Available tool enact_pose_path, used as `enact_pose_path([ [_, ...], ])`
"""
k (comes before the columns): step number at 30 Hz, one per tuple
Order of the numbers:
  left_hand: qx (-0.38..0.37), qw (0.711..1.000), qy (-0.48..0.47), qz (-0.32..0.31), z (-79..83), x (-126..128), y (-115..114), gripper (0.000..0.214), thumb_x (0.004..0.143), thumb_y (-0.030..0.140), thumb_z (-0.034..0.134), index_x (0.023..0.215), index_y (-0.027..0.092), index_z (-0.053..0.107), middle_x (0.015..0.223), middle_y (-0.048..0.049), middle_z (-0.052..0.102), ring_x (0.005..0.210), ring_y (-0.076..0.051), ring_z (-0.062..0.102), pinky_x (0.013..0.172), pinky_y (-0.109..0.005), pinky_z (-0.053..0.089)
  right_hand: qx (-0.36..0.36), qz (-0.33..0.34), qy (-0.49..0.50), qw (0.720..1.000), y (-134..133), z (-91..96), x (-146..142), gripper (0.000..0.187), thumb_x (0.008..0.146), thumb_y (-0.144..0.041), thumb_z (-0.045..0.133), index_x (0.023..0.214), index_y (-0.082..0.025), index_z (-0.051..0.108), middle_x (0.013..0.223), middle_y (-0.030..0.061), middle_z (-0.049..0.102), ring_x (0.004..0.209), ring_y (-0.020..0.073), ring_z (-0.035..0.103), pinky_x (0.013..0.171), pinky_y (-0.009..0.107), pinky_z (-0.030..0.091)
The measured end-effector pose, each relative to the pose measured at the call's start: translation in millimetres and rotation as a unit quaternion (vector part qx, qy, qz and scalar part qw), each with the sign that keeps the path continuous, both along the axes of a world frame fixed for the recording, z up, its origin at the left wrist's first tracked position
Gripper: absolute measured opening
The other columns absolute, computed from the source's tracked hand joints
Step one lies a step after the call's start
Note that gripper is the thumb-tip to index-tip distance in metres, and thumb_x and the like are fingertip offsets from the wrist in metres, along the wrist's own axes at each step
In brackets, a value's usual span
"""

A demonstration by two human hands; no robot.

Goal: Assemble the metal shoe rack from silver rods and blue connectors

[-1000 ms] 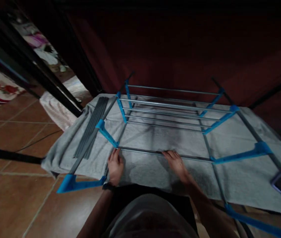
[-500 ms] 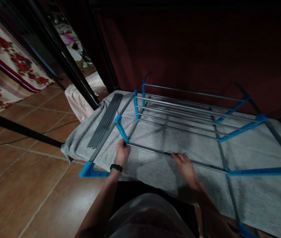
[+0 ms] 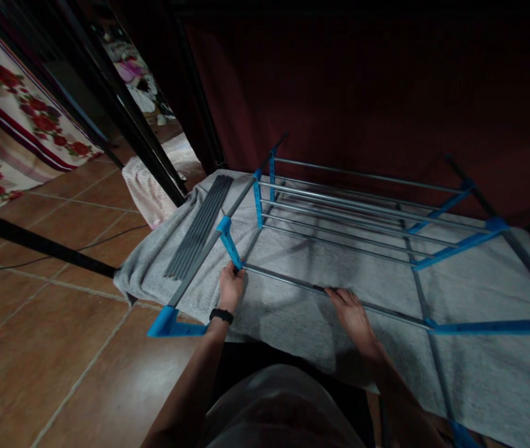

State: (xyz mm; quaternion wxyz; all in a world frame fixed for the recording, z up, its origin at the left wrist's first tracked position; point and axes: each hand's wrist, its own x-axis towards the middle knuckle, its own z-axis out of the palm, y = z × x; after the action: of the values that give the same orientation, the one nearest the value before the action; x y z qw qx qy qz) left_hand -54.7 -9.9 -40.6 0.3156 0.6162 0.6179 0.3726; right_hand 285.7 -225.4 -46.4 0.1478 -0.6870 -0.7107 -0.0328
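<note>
While left hand (image 3: 230,287) pinches the metal rod (image 3: 293,284) at a blue connector (image 3: 230,243) & right hand (image 3: 352,313) rests loosely open on it mid-span over the grey towel (image 3: 302,323), seating the rod end looks to need a firm push.

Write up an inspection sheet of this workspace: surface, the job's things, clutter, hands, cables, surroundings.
Surface: grey cloth spread over brown floor tiles.
Job's things: metal rack with blue brackets lying on the cloth; nearest rod runs between the hands.
Clutter: bundle of spare grey rods on the cloth's left side.
Hands: left hand at the rod's end by a blue bracket; right hand on the rod's middle.
Cables: thin black cable across the tiles.
Surroundings: dark red curtain behind; flowered fabric at left.
</note>
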Motion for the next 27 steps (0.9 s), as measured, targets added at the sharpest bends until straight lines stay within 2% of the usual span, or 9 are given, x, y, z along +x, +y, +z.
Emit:
enact_pose_path([
  [7, -0.025, 1.000, 0.008, 0.014, 4.8, 3, 1, 0.042, 0.080, 0.014, 0.061, 0.120, 0.012, 0.072, 0.115, -0.0160, 0.078, 0.109, -0.029, 0.073, 0.100, -0.039, 0.054, -0.010, 0.006, 0.017, 1.000, -1, -1.5, 3, 0.056, 0.095, -0.005, 0.042, 0.143, -0.025, 0.063, 0.118, 0.0092, 0.072, 0.104, 0.0252, 0.063, 0.097, 0.040, 0.048],
  [11, -0.035, 0.999, 0.010, 0.021, 10.4, 4, 1, 0.035, 0.078, 0.013, 0.061, 0.110, 0.012, 0.074, 0.109, -0.0158, 0.080, 0.105, -0.029, 0.074, 0.096, -0.037, 0.055, -0.019, 0.012, 0.024, 0.999, -1, -1.8, 4, 0.057, 0.095, -0.005, 0.041, 0.144, -0.025, 0.062, 0.116, 0.0089, 0.072, 0.105, 0.0253, 0.062, 0.100, 0.040, 0.047],
  [20, -0.050, 0.998, 0.017, 0.044, 31.1, 8, -9, 0.033, 0.078, 0.020, 0.062, 0.107, 0.012, 0.076, 0.100, -0.0139, 0.081, 0.096, -0.030, 0.075, 0.086, -0.036, 0.056, -0.035, 0.015, 0.032, 0.999, -1, 0.9, 5, 0.053, 0.097, -0.008, 0.042, 0.144, -0.023, 0.062, 0.117, 0.0093, 0.072, 0.103, 0.0256, 0.062, 0.098, 0.040, 0.048],
  [27, -0.060, 0.996, 0.014, 0.060, 29.3, 8, -9, 0.029, 0.074, 0.020, 0.064, 0.098, 0.014, 0.078, 0.095, -0.0136, 0.081, 0.093, -0.031, 0.076, 0.083, -0.036, 0.057, -0.041, 0.017, 0.028, 0.999, 0, 5.2, 3, 0.055, 0.095, -0.006, 0.043, 0.143, -0.023, 0.062, 0.121, 0.0095, 0.072, 0.107, 0.0261, 0.063, 0.097, 0.039, 0.048],
])
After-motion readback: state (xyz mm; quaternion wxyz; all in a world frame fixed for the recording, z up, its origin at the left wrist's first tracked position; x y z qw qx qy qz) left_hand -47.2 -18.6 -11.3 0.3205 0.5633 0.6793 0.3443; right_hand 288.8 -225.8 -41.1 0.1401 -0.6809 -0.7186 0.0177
